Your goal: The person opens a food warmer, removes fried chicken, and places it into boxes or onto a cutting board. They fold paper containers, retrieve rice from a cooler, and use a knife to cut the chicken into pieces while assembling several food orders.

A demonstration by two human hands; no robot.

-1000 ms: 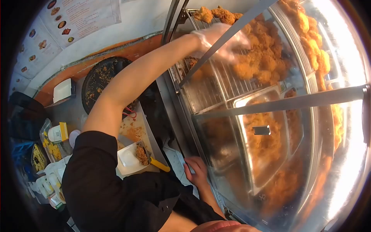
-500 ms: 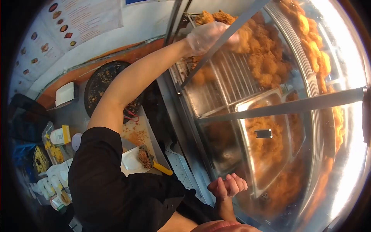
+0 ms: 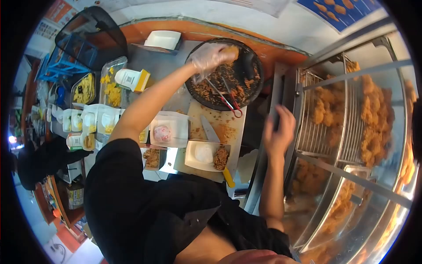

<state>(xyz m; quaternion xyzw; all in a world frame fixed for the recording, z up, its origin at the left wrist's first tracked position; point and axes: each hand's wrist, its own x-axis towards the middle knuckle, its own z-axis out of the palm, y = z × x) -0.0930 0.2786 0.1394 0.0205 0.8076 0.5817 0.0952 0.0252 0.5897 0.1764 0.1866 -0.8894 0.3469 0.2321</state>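
Note:
My left hand, in a clear plastic glove, is closed on a golden piece of fried chicken. It is over a round black pan strewn with brown crumbs and bits. Tongs with red handles rest in the pan, next to a dark rounded object whose kind I cannot make out. My bare right hand is raised beside the glass display cabinet, its fingers apart and nothing in them. Fried chicken pieces are heaped on the cabinet's wire racks.
A knife blade lies on the crumb-covered board, and a yellow handle shows below an open box with rice and brown meat. Another box holds a wrapped ball. Several small boxes and yellow-food trays stand at left.
The view has swung toward the counter. My left hand has come out of the cabinet and over the pan with the fried chicken. My right hand's curled fingers have opened.

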